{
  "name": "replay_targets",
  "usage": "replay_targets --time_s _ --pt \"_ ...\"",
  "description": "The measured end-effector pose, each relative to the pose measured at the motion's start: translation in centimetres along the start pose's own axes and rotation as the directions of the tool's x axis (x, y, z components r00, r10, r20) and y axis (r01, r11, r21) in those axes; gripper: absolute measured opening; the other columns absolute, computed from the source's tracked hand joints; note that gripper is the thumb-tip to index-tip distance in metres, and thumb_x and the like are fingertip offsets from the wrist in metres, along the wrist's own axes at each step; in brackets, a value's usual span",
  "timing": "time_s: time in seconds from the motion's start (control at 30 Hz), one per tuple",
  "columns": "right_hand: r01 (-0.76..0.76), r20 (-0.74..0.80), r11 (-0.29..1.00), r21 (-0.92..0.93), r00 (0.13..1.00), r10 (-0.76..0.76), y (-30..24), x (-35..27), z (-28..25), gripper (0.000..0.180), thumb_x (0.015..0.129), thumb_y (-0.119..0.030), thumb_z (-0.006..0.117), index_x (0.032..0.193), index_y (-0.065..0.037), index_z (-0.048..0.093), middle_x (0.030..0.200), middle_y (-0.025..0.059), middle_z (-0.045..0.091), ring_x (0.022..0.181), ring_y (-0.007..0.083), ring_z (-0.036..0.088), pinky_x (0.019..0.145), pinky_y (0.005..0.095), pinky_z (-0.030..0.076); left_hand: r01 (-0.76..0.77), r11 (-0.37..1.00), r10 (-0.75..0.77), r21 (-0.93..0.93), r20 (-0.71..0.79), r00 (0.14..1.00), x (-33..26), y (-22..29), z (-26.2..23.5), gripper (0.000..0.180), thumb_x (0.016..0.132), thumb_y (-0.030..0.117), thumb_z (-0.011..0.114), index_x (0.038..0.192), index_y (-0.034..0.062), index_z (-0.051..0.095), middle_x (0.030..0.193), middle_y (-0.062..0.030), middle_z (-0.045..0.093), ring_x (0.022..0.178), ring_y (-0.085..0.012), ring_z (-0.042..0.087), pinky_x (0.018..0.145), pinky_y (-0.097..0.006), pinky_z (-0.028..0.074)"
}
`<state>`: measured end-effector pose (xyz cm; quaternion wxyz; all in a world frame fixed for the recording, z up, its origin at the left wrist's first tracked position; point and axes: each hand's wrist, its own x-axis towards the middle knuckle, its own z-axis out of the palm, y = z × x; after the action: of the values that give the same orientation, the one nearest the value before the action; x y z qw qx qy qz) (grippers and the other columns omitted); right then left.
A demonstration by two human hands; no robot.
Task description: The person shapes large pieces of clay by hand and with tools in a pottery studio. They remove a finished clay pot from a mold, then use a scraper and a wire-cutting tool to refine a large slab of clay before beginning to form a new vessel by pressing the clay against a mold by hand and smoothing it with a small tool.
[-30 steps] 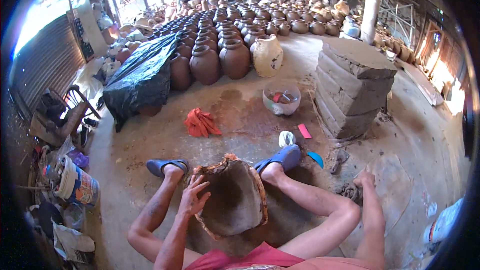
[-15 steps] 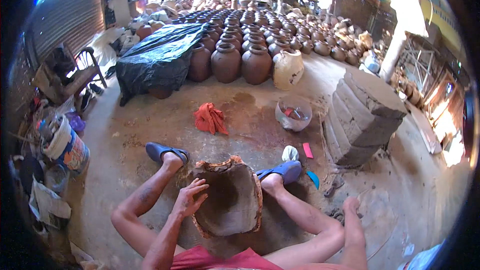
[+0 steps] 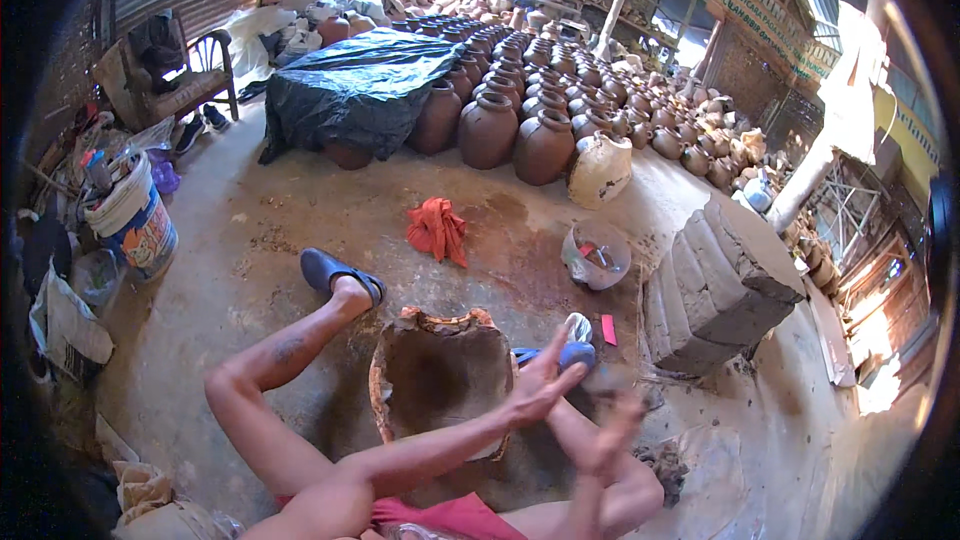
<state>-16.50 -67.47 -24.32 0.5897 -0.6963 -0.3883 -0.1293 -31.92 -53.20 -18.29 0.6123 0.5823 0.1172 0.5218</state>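
Between my legs stands a broken-rimmed clay pot piece [image 3: 378, 395], hollow and dark inside, with a rough reddish edge. My left arm crosses over its near right side. My left hand [image 3: 540, 380] is open with fingers stretched, raised beyond the pot's right edge and apart from it, holding nothing visible. My right hand [image 3: 612, 440] is lifted close beside it, over my right leg, and smeared by motion, so its fingers cannot be read. A dark lump of wet clay [image 3: 663, 470] lies on the floor just right of my right knee.
A big layered grey clay block [image 3: 715, 285] stands to the right. Ahead lie a red cloth [image 3: 437, 230], a clear plastic bowl [image 3: 597, 255] and a pink strip [image 3: 608, 329]. Rows of brown clay pots [image 3: 488, 130] and a black plastic sheet [image 3: 365, 90] fill the back. A bucket [image 3: 135, 220] stands left.
My left hand has moved right, from the pot's left rim to past its right side. My right hand has risen from the floor clay toward the left hand. The view has shifted and tilted.
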Motion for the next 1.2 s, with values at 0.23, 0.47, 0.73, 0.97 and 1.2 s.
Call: replay_targets --time_s 0.23,0.47,0.73,0.97,1.2 --pt "0.136 0.654 0.988 -0.079 0.755 -0.052 -14.7 3.5 9.9 0.079 0.106 -0.059 0.032 0.161 -0.002 0.03 0.16 0.0261 0.038 0.151 0.037 0.032 0.124 0.0428 0.021 0.563 0.535 -0.535 -0.63 0.264 0.803 -1.9 1.2 -3.7 0.07 0.113 0.042 0.037 0.168 0.0151 0.003 0.169 -0.0139 0.027 0.146 -0.0275 0.043 0.117 -0.042 0.04" --pt "-0.071 0.752 0.944 0.322 0.625 -0.21 -17.6 -2.4 15.3 0.08 0.105 -0.063 0.033 0.164 -0.009 0.026 0.171 0.0206 0.02 0.159 0.0359 0.013 0.128 0.0472 0.006 -0.06 0.873 -0.031 -0.485 -0.178 0.983 -4.5 -0.7 -9.7 0.094 0.1 0.079 0.018 0.167 0.0185 -0.007 0.175 -0.0102 -0.002 0.16 -0.028 -0.005 0.128 -0.046 0.0" --pt "-0.487 0.754 0.785 0.383 0.655 0.039 -23.2 -2.5 14.4 0.092 0.102 -0.072 0.027 0.165 -0.009 0.008 0.172 0.0189 0.009 0.16 0.0325 0.01 0.127 0.0429 0.005 0.103 0.953 -0.095 -0.286 0.04 0.995 -2.2 5.7 -11.1 0.112 0.091 0.089 0.021 0.164 0.0113 -0.014 0.174 -0.0134 -0.005 0.16 -0.0313 -0.003 0.127 -0.046 -0.003" --pt "-0.517 0.661 0.725 0.455 0.742 0.115 -25.3 -0.8 15.9 0.103 0.094 -0.084 0.021 0.167 -0.016 -0.004 0.174 0.0126 -0.001 0.16 0.0308 0.005 0.127 0.0459 0.003 -0.019 0.994 0.005 0.103 0.134 0.991 -0.6 6.5 -11.1 0.127 0.084 0.086 0.05 0.165 0.0095 -0.012 0.174 -0.0156 -0.007 0.16 -0.0315 -0.004 0.126 -0.048 -0.002" --pt "-0.483 0.687 0.662 0.573 0.723 -0.067 -18.6 -3.1 16.0 0.105 0.088 -0.091 0.027 0.168 -0.03 -0.002 0.176 0.0034 -0.005 0.16 0.0311 0.004 0.125 0.0612 0.008 -0.037 0.984 -0.006 0.175 0.239 0.971 -2.4 6.5 -10.9 0.113 0.093 0.067 0.058 0.166 0.0097 -0.006 0.173 -0.0188 -0.013 0.157 -0.0381 -0.018 0.123 -0.055 -0.009"
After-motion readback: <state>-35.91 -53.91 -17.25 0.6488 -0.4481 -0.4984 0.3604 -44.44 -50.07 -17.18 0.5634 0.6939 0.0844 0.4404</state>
